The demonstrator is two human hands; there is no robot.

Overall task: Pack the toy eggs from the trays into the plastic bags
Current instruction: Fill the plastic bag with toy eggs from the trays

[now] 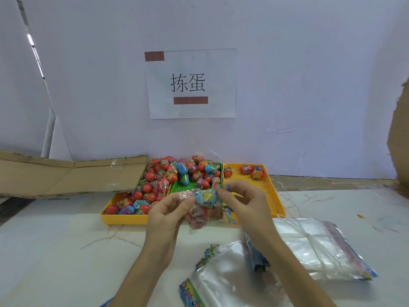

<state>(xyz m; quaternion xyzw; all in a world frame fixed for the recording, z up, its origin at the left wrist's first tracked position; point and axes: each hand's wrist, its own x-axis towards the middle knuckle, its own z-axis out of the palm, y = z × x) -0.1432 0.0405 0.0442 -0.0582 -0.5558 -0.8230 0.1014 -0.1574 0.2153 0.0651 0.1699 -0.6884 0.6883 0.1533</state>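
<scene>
Now, both hands are up over the near edge of the trays, working one clear plastic bag between them. The left hand pinches the bag's left side with curled fingers, and the right hand pinches the right side the same way. A blue toy egg sits at the bag's mouth between the two sets of fingertips, lying on its side, long axis running left to right; which end is the pointed one is hard to make out through the film. Below it, inside the bag, there's a reddish egg, blurred.

Behind the hands, the left yellow tray is heaped with red, blue and pink eggs, the green tray in the middle is piled too, and the right yellow tray holds only a few at its far end.

The white tabletop shows faint scratch marks. Near right, stacks of spare bags lie flat. Flattened cardboard rests far left, and a paper sign hangs on the pale wall.
</scene>
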